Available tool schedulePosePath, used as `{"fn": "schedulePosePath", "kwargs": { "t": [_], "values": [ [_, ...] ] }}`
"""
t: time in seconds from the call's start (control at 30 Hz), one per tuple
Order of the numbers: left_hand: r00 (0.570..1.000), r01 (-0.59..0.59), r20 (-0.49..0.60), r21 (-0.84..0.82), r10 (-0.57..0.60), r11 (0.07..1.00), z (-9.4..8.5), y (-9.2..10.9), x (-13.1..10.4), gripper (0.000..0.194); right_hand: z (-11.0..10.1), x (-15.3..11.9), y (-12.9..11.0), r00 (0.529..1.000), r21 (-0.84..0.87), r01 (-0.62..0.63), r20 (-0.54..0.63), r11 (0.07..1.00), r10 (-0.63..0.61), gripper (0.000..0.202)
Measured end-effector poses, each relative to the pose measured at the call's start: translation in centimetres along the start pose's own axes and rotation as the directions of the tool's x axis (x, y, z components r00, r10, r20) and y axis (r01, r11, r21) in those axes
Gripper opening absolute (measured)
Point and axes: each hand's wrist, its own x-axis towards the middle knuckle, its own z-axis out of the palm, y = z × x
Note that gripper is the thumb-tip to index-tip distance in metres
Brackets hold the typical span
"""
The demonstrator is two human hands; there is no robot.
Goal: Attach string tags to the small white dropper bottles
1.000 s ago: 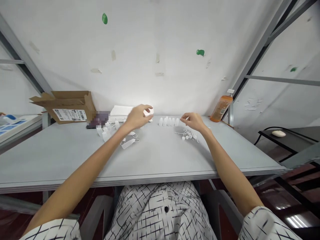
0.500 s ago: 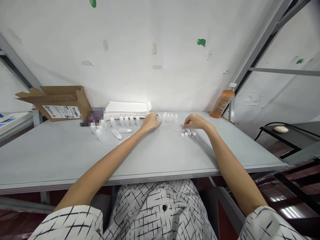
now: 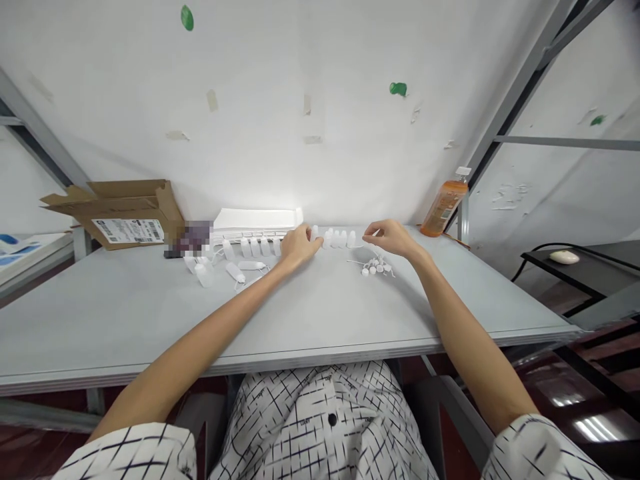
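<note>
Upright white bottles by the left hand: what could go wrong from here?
1. The left hand is close to the row of upright bottles; a nudge might topple several, since they stand so tightly together.
2. The pile of corded caps near the right hand looks jumbled; lifting one might drag others along.

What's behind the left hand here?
Past the left hand, a flat white stack and the wall show. The top of one small white bottle peeks out; its lower part is covered, as is anything the hand blocks.
</note>
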Motion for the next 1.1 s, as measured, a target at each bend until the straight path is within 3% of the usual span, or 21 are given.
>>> {"fn": "schedulePosePath", "kwargs": {
  "t": [0.17, 0.3, 0.43, 0.53, 0.73, 0.93, 1.1],
  "values": [
    [0.974, -0.218, 0.085, 0.137, 0.208, 0.966, -2.6, -0.9, -2.8, 0.022, -0.1, -0.4, -1.3, 0.998, 0.287, 0.045, -0.052, 0.957, -0.031, 0.023],
    [0.928, -0.369, 0.159, 0.292, 0.336, 0.882, -3.8, -3.5, -3.9, 0.034, 0.1, -0.3, -1.9, 0.997, 0.325, 0.034, -0.081, 0.945, -0.008, 0.026],
    [0.92, -0.389, 0.194, 0.33, 0.341, 0.86, -4.4, -4.9, -3.4, 0.038, 0.7, 0.2, -1.9, 0.954, 0.28, 0.112, -0.3, 0.954, -0.024, 0.02],
    [0.921, -0.387, 0.176, 0.305, 0.348, 0.87, -4.6, -4.8, -3.1, 0.039, 1.0, 0.6, -2.1, 0.909, 0.371, 0.149, -0.415, 0.917, 0.021, 0.018],
    [0.901, -0.423, 0.199, 0.216, 0.385, 0.88, -4.2, -4.5, -3.6, 0.038, 1.6, 1.4, -4.3, 0.96, 0.575, 0.167, -0.281, 0.801, 0.002, 0.019],
    [0.903, -0.419, 0.171, 0.143, 0.395, 0.897, -4.0, -4.2, -4.0, 0.035, 3.7, 0.4, -6.4, 0.971, 0.529, 0.199, -0.218, 0.825, -0.094, 0.019],
    [0.902, -0.431, 0.085, 0.097, 0.424, 0.897, -4.3, -3.8, -4.4, 0.03, 4.2, -1.6, -7.1, 0.983, 0.58, 0.178, -0.079, 0.795, -0.163, 0.021]
  ]
}}
